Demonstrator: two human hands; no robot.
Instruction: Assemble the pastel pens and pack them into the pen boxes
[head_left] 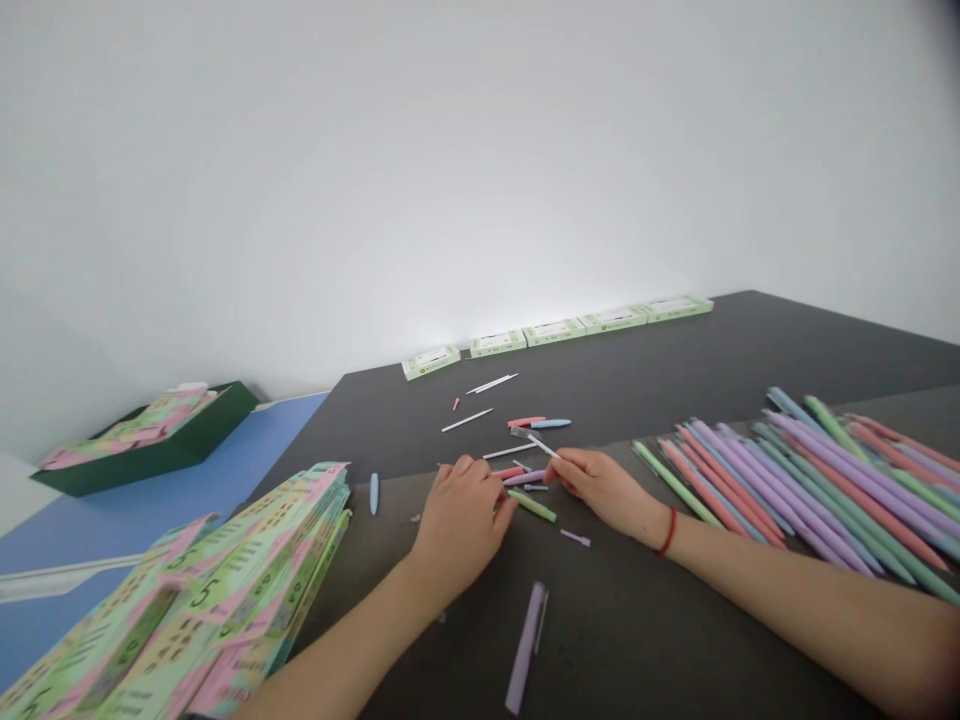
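Note:
My right hand (602,488), with a red cord at the wrist, pinches a thin white pen refill (543,446) between thumb and fingers. Palm down over the dark table (630,620) is my left hand (466,508), its fingers bent and its thumb apart; what lies beneath it is hidden. Close to its fingertips are a purple pen barrel (525,478) and a green pen barrel (532,505). Between the hands lies a small purple pen part (576,538). A clear plastic piece (523,432) sits by the refill's far end. Nearer me rests a purple pen cap or barrel with a clip (526,645).
Many pastel pens (795,490) lie in a row at right. Printed packets (247,590) are piled at left, beside a dark green box (150,445) of packets. Flat light-green boxes (555,330) line the wall. A blue barrel (374,494) and loose refills (491,384) lie about.

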